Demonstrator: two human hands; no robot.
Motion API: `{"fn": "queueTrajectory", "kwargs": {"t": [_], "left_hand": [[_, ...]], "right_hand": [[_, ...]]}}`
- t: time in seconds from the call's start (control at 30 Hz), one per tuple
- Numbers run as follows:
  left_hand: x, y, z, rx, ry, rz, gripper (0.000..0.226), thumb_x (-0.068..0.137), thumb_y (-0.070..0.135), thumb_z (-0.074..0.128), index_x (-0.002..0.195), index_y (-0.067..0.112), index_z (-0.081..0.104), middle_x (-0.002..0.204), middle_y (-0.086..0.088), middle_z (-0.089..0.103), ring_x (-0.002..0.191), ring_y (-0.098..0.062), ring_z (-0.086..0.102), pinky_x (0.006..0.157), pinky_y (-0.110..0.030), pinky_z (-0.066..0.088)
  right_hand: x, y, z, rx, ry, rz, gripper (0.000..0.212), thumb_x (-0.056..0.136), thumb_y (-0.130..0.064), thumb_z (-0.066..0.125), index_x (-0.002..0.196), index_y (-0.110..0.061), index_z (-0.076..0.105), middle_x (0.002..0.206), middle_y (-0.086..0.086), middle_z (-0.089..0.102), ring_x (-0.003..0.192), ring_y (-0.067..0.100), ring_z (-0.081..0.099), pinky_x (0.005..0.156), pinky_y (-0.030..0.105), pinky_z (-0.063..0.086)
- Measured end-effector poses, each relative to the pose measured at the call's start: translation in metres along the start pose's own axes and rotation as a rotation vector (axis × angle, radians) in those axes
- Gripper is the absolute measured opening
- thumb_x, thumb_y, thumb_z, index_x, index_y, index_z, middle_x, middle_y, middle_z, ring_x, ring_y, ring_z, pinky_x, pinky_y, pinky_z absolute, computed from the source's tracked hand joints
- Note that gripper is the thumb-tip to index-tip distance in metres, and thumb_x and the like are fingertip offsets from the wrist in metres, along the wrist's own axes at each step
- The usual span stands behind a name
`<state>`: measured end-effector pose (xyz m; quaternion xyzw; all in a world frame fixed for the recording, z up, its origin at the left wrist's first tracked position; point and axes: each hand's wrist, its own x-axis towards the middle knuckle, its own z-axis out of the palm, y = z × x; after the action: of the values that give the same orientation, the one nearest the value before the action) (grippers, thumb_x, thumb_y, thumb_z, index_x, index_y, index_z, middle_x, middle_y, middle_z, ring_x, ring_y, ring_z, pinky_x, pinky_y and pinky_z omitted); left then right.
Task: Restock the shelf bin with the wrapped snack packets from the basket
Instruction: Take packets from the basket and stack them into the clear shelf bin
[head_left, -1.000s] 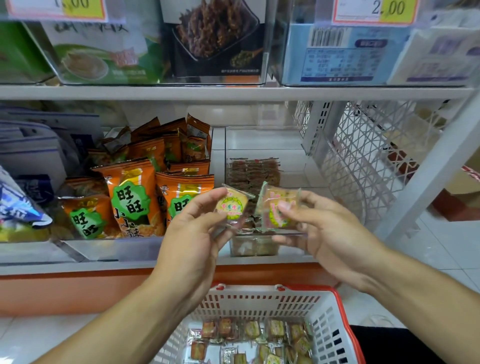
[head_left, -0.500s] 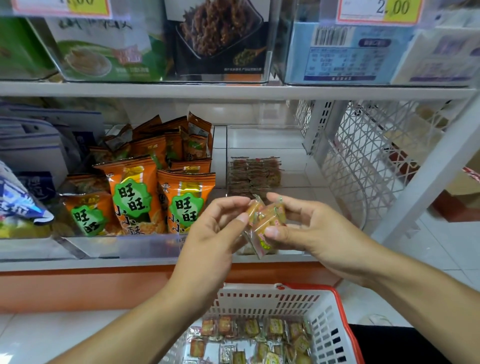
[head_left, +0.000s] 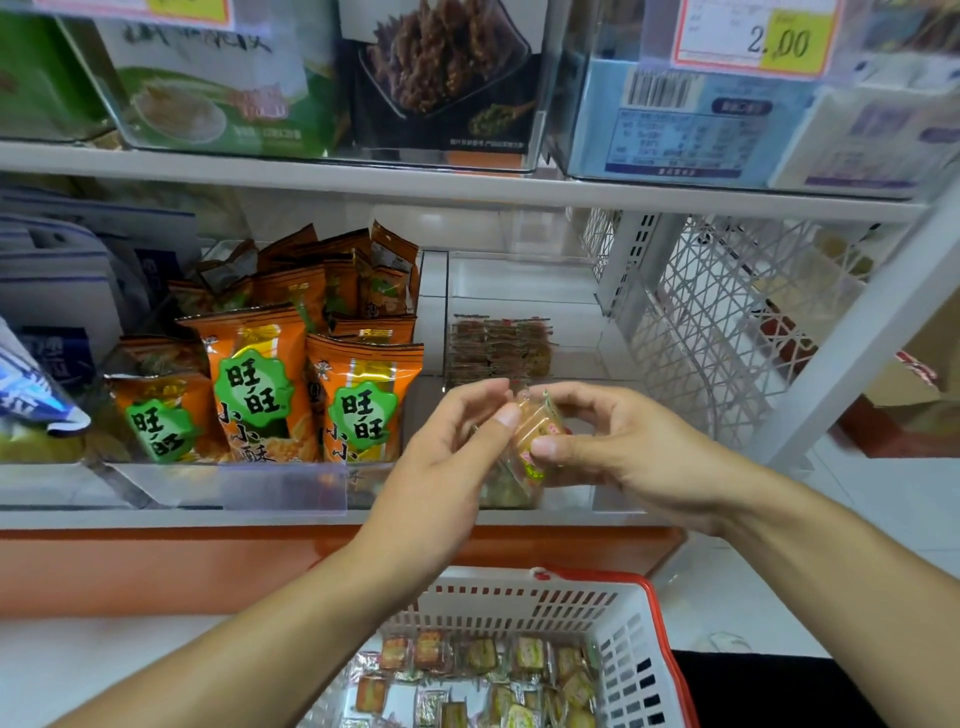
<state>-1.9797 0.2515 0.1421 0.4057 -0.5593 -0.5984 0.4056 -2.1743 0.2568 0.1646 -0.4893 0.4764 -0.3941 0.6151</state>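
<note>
Small clear-wrapped snack packets (head_left: 537, 434) are pressed together in front of the clear shelf bin (head_left: 522, 280). My right hand (head_left: 618, 447) pinches them between thumb and fingers. My left hand (head_left: 447, 457) pinches the same bundle from the left. A neat stack of similar packets (head_left: 498, 348) sits deeper inside the bin. Below, a white basket with a red rim (head_left: 618, 639) holds several more wrapped packets (head_left: 488, 675).
Orange snack bags (head_left: 311, 384) fill the bin to the left. Blue and white packs (head_left: 57, 291) lie at far left. A white lattice shelf end panel (head_left: 727, 332) stands on the right. An upper shelf (head_left: 467, 182) carries boxed goods and a price tag (head_left: 753, 36).
My two hands, each holding a packet apart a second ago, have come together. The packets now sit stacked as one bundle between both hands, lower in front of the bin.
</note>
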Motion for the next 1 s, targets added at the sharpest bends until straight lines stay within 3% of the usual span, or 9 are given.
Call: {"fn": "queueTrajectory", "kwargs": {"t": [0.1, 0.17, 0.23, 0.33, 0.4, 0.57, 0.7, 0.83, 1.0], "left_hand": [[0.003, -0.001, -0.004, 0.134, -0.032, 0.048, 0.063, 0.078, 0.065, 0.064, 0.137, 0.044, 0.052, 0.129, 0.031, 0.062, 0.123, 0.011, 0.054, 0.112, -0.032, 0.043], [0.003, -0.004, -0.005, 0.408, -0.095, 0.139, 0.067, 0.082, 0.064, 0.063, 0.143, 0.052, 0.039, 0.141, 0.039, 0.047, 0.132, 0.019, 0.04, 0.112, -0.021, 0.034], [0.002, -0.011, -0.003, 0.793, -0.148, 0.289, 0.072, 0.091, 0.058, 0.061, 0.152, 0.051, 0.024, 0.158, 0.032, 0.028, 0.146, 0.012, 0.019, 0.12, -0.02, 0.021], [0.002, -0.024, 0.0, 1.166, -0.235, 0.355, 0.081, 0.098, 0.052, 0.055, 0.161, 0.038, 0.007, 0.17, 0.014, 0.005, 0.154, -0.002, -0.012, 0.12, -0.023, -0.013], [0.0, -0.03, 0.003, 1.297, -0.289, 0.334, 0.088, 0.099, 0.052, 0.052, 0.163, 0.031, -0.003, 0.172, 0.007, -0.003, 0.155, -0.011, -0.018, 0.117, -0.027, -0.021], [-0.001, -0.031, 0.007, 1.348, -0.303, 0.33, 0.092, 0.097, 0.057, 0.051, 0.162, 0.028, -0.007, 0.171, 0.003, 0.002, 0.156, -0.015, -0.011, 0.115, -0.03, -0.026], [0.0, -0.033, 0.006, 1.356, -0.315, 0.341, 0.092, 0.097, 0.058, 0.049, 0.162, 0.027, -0.007, 0.17, 0.004, 0.004, 0.156, -0.015, -0.009, 0.114, -0.029, -0.027], [0.001, -0.037, 0.006, 1.353, -0.324, 0.334, 0.095, 0.095, 0.058, 0.052, 0.162, 0.028, -0.009, 0.169, 0.004, 0.004, 0.155, -0.015, -0.012, 0.112, -0.028, -0.03], [-0.001, -0.037, 0.008, 1.381, -0.326, 0.319, 0.097, 0.094, 0.057, 0.053, 0.161, 0.03, -0.011, 0.169, 0.005, 0.001, 0.154, -0.014, -0.015, 0.11, -0.027, -0.031]], "right_hand": [[0.007, -0.007, -0.012, -0.088, 0.149, -0.07, 0.052, 0.071, -0.009, 0.081, 0.119, -0.009, 0.063, 0.116, 0.008, 0.069, 0.099, 0.023, 0.072, 0.084, 0.032, 0.06], [0.019, -0.009, -0.025, -0.454, 0.371, -0.147, 0.052, 0.071, -0.012, 0.088, 0.116, -0.016, 0.063, 0.114, 0.005, 0.067, 0.1, 0.019, 0.07, 0.087, 0.023, 0.055], [0.041, -0.008, -0.038, -0.825, 0.521, -0.16, 0.05, 0.073, -0.013, 0.088, 0.111, -0.025, 0.059, 0.115, 0.002, 0.062, 0.1, 0.014, 0.064, 0.077, 0.008, 0.046], [0.078, 0.002, -0.049, -0.953, 0.529, 0.053, 0.045, 0.075, -0.015, 0.083, 0.11, -0.026, 0.056, 0.119, 0.008, 0.059, 0.101, 0.021, 0.064, 0.071, 0.021, 0.051], [0.099, 0.013, -0.054, -0.944, 0.487, 0.14, 0.045, 0.076, -0.013, 0.08, 0.115, -0.019, 0.059, 0.117, 0.012, 0.065, 0.102, 0.025, 0.066, 0.075, 0.028, 0.054], [0.129, 0.033, -0.061, -0.881, 0.493, 0.126, 0.049, 0.08, -0.007, 0.076, 0.126, -0.01, 0.059, 0.12, 0.016, 0.068, 0.114, 0.031, 0.063, 0.091, 0.032, 0.049], [0.143, 0.037, -0.068, -0.673, 0.59, 0.204, 0.077, 0.088, -0.004, 0.066, 0.153, -0.016, 0.028, 0.14, 0.018, 0.054, 0.126, 0.033, 0.054, 0.1, 0.035, 0.048], [0.148, 0.039, -0.068, -0.621, 0.545, 0.207, 0.076, 0.087, -0.006, 0.066, 0.154, -0.013, 0.03, 0.146, 0.019, 0.049, 0.13, 0.035, 0.052, 0.107, 0.046, 0.047], [0.15, 0.044, -0.071, -0.595, 0.546, 0.219, 0.078, 0.089, -0.005, 0.065, 0.156, -0.017, 0.027, 0.146, 0.018, 0.05, 0.129, 0.035, 0.053, 0.105, 0.047, 0.048]]}}
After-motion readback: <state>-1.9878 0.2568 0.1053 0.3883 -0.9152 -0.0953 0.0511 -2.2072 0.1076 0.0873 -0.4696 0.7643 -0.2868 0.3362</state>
